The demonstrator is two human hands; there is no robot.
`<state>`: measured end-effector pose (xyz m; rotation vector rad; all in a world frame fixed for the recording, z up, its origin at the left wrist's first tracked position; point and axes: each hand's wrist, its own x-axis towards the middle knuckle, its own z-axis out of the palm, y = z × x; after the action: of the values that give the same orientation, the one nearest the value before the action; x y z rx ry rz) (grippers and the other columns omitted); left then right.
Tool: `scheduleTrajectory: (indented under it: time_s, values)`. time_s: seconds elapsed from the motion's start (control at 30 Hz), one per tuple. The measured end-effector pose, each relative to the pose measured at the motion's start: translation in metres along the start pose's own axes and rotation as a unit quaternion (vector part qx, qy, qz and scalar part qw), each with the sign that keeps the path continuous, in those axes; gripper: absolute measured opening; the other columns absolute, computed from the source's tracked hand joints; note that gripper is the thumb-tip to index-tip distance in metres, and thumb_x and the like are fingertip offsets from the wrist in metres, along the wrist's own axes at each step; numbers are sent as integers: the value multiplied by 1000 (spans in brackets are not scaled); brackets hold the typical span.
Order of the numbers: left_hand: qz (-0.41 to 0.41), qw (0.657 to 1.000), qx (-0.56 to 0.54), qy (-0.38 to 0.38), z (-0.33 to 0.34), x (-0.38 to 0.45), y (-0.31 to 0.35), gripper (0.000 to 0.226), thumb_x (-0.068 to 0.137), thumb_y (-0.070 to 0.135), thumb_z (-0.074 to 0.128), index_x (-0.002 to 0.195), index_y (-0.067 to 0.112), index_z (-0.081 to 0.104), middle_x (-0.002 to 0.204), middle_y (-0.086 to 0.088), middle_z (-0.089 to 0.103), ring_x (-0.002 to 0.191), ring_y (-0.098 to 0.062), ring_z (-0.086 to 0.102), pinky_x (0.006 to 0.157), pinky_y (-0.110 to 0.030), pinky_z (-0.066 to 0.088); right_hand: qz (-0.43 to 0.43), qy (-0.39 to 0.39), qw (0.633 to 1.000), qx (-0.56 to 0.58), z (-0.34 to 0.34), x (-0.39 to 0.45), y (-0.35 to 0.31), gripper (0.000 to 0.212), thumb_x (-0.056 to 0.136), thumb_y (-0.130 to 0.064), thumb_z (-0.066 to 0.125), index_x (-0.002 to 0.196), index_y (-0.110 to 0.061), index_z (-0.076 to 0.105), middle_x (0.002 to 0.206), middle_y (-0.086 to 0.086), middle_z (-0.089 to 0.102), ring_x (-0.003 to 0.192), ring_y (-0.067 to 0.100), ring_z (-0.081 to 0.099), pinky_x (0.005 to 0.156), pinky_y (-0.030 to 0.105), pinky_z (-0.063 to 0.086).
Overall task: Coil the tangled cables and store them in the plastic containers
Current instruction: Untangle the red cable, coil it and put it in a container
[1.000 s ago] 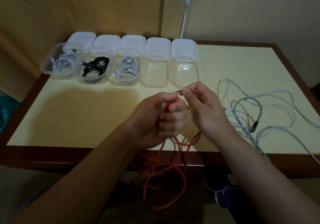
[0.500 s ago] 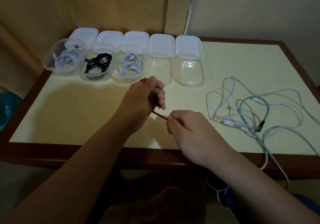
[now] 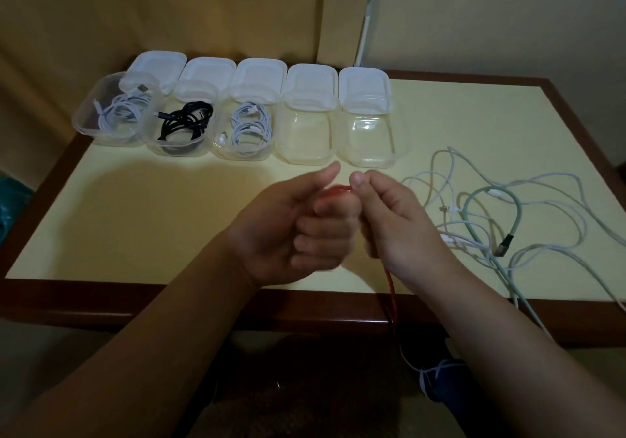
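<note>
My left hand [image 3: 298, 231] curls round the red cable [image 3: 391, 285]; my right hand [image 3: 396, 220] pinches its end, and the rest drops past the near edge of the pale yellow, brown-rimmed table [image 3: 152, 220]. Five tubs [image 3: 367, 139] line the far edge below yellow walls; loose cables [image 3: 508, 214] sprawl to the right.

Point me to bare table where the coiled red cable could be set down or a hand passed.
Widest bare patch: table left of the left hand, below the filled containers. Another: far right corner, beyond the empty container and above the tangled cables. Crowded: the right side under that tangle, and the back row of containers.
</note>
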<state>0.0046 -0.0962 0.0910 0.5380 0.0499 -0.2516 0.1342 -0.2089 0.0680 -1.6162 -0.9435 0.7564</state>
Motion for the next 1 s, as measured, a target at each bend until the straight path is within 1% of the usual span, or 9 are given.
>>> scheduleTrajectory:
  time_s: [0.13, 0.2, 0.33, 0.47, 0.6, 0.67, 0.77, 0.93, 1.0]
  values:
    - [133, 968, -213, -12, -4, -3, 4, 43, 109, 36, 31, 79, 13, 51, 59, 4, 33, 54, -10, 29, 51, -22, 32, 84, -83, 993, 7, 15, -8, 1, 46, 113, -34, 39, 78, -6, 52, 53, -12, 38, 45, 1, 32, 43, 12, 28]
    - [212, 951, -199, 105, -9, -3, 6, 45, 111, 33, 32, 76, 13, 54, 57, 5, 35, 50, -10, 33, 48, -21, 35, 96, -110, 989, -21, 18, -14, -3, 44, 112, -35, 40, 72, -21, 48, 53, -13, 37, 44, 2, 29, 43, 15, 27]
    - [330, 891, -108, 294, -16, 2, 9, 52, 111, 38, 30, 73, 14, 56, 55, 7, 30, 45, -8, 32, 41, -21, 36, 76, -126, 980, -133, 16, -25, -25, 43, 107, -33, 46, 67, -17, 46, 58, -6, 38, 51, 9, 34, 55, 32, 30]
    - [326, 857, 78, 391, -22, 6, 6, 51, 112, 40, 30, 83, 8, 58, 54, 3, 38, 48, -12, 40, 48, -26, 41, 48, -152, 976, -148, 9, -37, -49, 36, 98, -26, 46, 68, -7, 43, 57, -4, 35, 53, 10, 33, 53, 30, 28]
    - [215, 764, 416, 443, -14, 12, -7, 61, 113, 38, 26, 75, 9, 64, 53, -4, 55, 50, -14, 51, 54, -21, 42, -49, -98, 984, -137, 2, -33, -52, 35, 97, -29, 48, 65, -14, 49, 55, -11, 45, 52, 5, 43, 52, 23, 31]
    - [134, 792, 457, 382, -7, 13, -13, 70, 112, 43, 25, 60, 17, 64, 52, -8, 54, 50, -19, 51, 58, -27, 41, -107, -38, 981, -156, -5, -26, -47, 37, 105, -30, 48, 70, -23, 56, 61, -17, 59, 62, 5, 58, 61, 20, 39]
    - [79, 903, 334, 259, 1, 15, -15, 70, 109, 52, 23, 60, 16, 57, 50, -4, 35, 46, -21, 37, 51, -30, 42, -129, 29, 978, -162, -15, -13, -27, 36, 110, -30, 48, 76, -23, 52, 62, -15, 52, 62, 5, 51, 62, 21, 38]
    - [71, 992, 56, 88, 10, 11, -13, 54, 109, 47, 26, 69, 17, 46, 53, 6, 24, 45, -11, 25, 40, -22, 34, 17, -21, 998, 51, 1, 1, -6, 40, 109, -39, 50, 80, -19, 71, 74, 1, 66, 70, 11, 63, 66, 37, 55]
    - [119, 989, -58, 60, 8, 9, -11, 45, 108, 42, 32, 74, 17, 48, 53, 6, 29, 46, -10, 33, 44, -21, 35, 80, -68, 990, 94, 10, -3, -5, 44, 111, -26, 47, 78, -26, 77, 66, -5, 67, 56, 6, 61, 53, 25, 52]
